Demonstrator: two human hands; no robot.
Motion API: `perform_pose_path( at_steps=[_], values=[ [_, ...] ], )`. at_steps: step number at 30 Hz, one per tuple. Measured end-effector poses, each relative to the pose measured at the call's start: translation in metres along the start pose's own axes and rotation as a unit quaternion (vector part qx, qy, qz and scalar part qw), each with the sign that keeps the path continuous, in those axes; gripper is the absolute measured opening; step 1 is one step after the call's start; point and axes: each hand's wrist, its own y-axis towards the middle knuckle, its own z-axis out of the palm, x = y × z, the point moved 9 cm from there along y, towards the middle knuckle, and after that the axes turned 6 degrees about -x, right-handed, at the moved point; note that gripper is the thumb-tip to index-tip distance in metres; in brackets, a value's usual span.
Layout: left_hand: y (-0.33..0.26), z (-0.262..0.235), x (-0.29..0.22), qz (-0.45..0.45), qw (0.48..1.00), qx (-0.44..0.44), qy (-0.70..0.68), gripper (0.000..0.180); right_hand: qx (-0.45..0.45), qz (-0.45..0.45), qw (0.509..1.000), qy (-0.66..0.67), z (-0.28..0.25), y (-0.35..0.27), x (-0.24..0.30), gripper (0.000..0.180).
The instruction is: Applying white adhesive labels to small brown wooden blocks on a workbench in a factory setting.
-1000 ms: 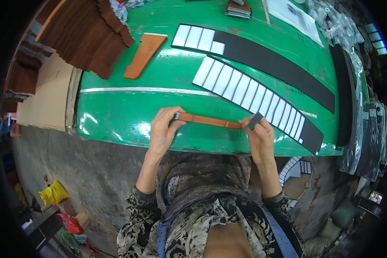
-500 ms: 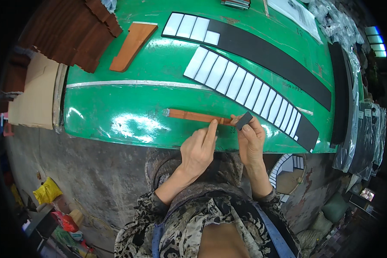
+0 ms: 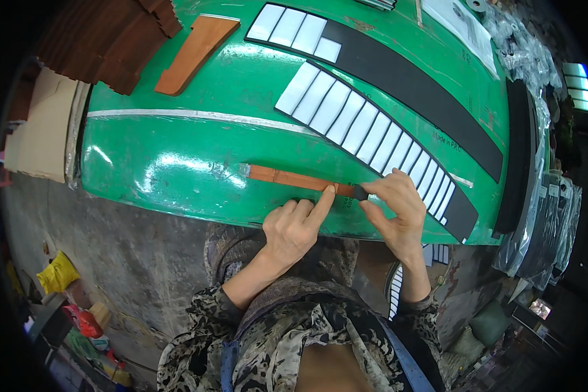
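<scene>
A narrow orange-brown strip (image 3: 287,177) lies flat near the front edge of the green table (image 3: 176,140). My left hand (image 3: 295,225) presses its index fingertip down on the strip's right part. My right hand (image 3: 394,209) pinches the strip's dark right end (image 3: 359,192) between thumb and fingers. Just behind my right hand runs a long black band with white rectangular pieces (image 3: 366,137) stuck along it.
A second black band with white pieces (image 3: 379,72) lies farther back. A wider orange-brown piece (image 3: 196,52) and a stack of dark brown pieces (image 3: 111,39) sit at the back left. Cardboard (image 3: 42,134) lies left of the table. Plastic-wrapped goods (image 3: 542,215) line the right.
My left hand slid from the strip's left end to its right part, close to my right hand. The view moved nearer to the table.
</scene>
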Motion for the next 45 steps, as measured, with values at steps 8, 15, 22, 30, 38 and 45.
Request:
perform_pose_path(
  at_steps=[8,15,22,30,38,45],
  values=[
    [0.000,-0.002,0.000,0.009,0.999,-0.043,0.030,0.048,0.013,-0.043,0.996,-0.073,0.009,-0.002,0.002,0.031],
    [0.002,-0.002,0.000,0.007,1.000,-0.016,0.008,0.047,0.017,-0.054,0.995,-0.078,0.011,-0.003,0.000,0.032],
    [0.001,-0.002,0.000,0.008,1.000,-0.016,0.006,0.047,0.016,-0.057,0.995,-0.083,0.012,-0.002,0.002,0.032],
    [0.000,-0.002,0.001,0.006,0.999,-0.032,0.026,0.047,0.015,-0.062,0.995,-0.082,0.013,-0.002,0.003,0.031],
    [0.000,-0.001,0.001,0.006,0.999,-0.037,0.023,0.047,0.018,-0.061,0.995,-0.078,0.013,0.000,0.004,0.031],
    [0.000,-0.001,0.001,0.009,0.999,-0.036,0.025,0.047,0.018,-0.062,0.995,-0.078,0.016,-0.001,0.003,0.031]
  ],
)
